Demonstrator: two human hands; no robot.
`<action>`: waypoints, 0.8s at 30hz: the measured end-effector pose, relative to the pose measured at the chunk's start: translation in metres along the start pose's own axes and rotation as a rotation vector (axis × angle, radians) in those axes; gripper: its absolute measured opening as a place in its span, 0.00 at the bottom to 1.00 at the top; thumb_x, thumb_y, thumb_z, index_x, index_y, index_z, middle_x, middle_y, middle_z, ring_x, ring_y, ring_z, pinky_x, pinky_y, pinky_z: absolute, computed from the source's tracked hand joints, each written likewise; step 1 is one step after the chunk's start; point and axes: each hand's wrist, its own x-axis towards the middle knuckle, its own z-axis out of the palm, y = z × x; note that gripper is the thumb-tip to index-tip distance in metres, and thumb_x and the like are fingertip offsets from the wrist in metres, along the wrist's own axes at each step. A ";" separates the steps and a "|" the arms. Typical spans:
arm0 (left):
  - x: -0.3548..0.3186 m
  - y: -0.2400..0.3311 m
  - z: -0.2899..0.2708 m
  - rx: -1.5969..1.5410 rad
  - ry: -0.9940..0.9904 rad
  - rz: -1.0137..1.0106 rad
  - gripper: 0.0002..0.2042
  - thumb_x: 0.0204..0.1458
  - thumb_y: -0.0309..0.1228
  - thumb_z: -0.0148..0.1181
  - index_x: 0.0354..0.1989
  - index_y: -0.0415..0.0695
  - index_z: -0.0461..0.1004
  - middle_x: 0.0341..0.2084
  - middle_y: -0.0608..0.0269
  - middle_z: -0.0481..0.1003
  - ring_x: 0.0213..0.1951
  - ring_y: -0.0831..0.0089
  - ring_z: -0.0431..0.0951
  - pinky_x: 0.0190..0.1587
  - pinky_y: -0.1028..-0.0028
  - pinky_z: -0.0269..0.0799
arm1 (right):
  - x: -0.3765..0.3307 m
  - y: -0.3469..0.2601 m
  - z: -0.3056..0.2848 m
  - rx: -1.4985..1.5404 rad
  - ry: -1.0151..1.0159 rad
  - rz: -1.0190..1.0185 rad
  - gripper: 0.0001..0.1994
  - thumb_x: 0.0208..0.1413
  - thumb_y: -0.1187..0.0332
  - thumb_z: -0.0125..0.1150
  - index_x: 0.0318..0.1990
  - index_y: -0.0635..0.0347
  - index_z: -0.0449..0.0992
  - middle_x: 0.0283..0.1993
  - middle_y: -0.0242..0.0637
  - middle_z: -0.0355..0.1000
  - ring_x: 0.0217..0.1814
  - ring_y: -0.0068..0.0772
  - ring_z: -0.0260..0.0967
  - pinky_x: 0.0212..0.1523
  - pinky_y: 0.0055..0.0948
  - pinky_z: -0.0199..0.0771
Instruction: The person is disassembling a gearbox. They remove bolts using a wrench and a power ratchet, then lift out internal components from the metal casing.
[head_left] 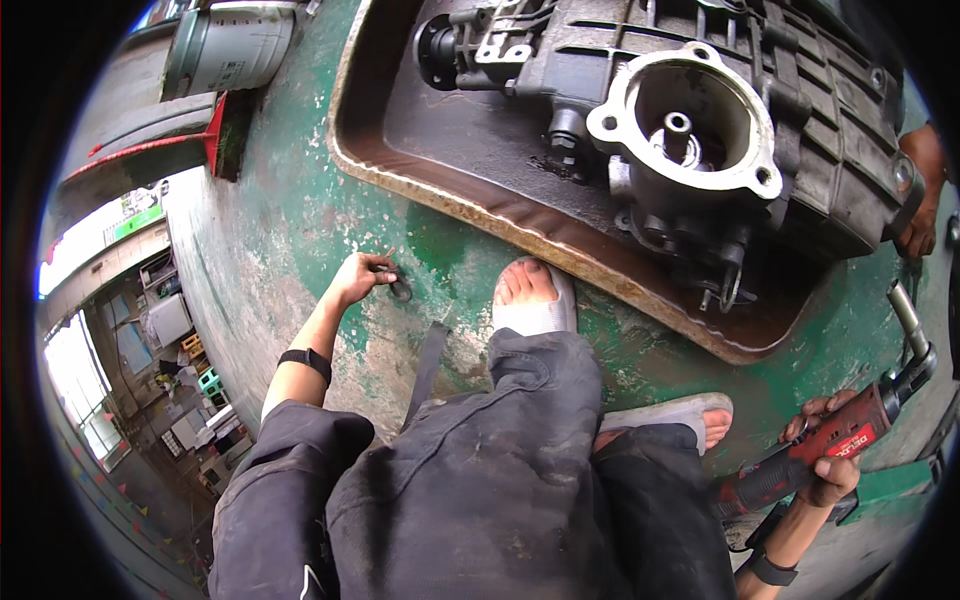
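My right hand (832, 482) is wrapped round a red and black cordless ratchet wrench (818, 445). A long silver socket (908, 318) is fitted to its head and points up toward the far side. At the left my left hand (368, 277) is closed in a pinch over the floor, with a small dark curved piece (402, 289) at its fingertips; its kind is too small to tell. Ahead of me a grey metal gearbox housing (840, 130) with a round, open, bolt-holed flange (612, 120) rests in a brown metal tray (470, 212). Neither hand touches the housing.
Another person's hand (922, 185) is beside the housing at the far right. My sandalled feet (530, 300) stand close to the tray's near edge. A grey drum (230, 48) and a red-edged metal part (213, 140) are at the upper left. The floor is worn green paint.
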 end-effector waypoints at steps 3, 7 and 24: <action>0.000 0.002 0.005 -0.025 0.022 -0.005 0.14 0.43 0.29 0.71 0.40 0.41 0.81 0.31 0.55 0.81 0.35 0.75 0.79 0.43 0.72 0.73 | -0.007 -0.007 -0.008 -0.046 -0.035 0.035 0.34 0.24 0.75 0.65 0.48 0.68 0.61 0.46 0.61 0.69 0.37 0.55 0.74 0.40 0.47 0.77; -0.001 0.013 0.007 0.115 0.108 0.038 0.18 0.38 0.31 0.74 0.40 0.41 0.81 0.28 0.52 0.81 0.32 0.69 0.81 0.38 0.70 0.75 | -0.011 0.005 -0.003 0.083 -0.130 0.242 0.34 0.20 0.77 0.62 0.47 0.71 0.63 0.46 0.68 0.70 0.38 0.59 0.75 0.41 0.50 0.76; -0.093 0.283 0.028 -0.055 -0.076 0.651 0.11 0.56 0.33 0.60 0.37 0.36 0.78 0.21 0.61 0.76 0.22 0.78 0.71 0.27 0.76 0.67 | 0.031 0.035 0.034 0.376 -0.147 0.557 0.31 0.20 0.72 0.59 0.43 0.69 0.67 0.40 0.68 0.72 0.31 0.60 0.75 0.34 0.55 0.79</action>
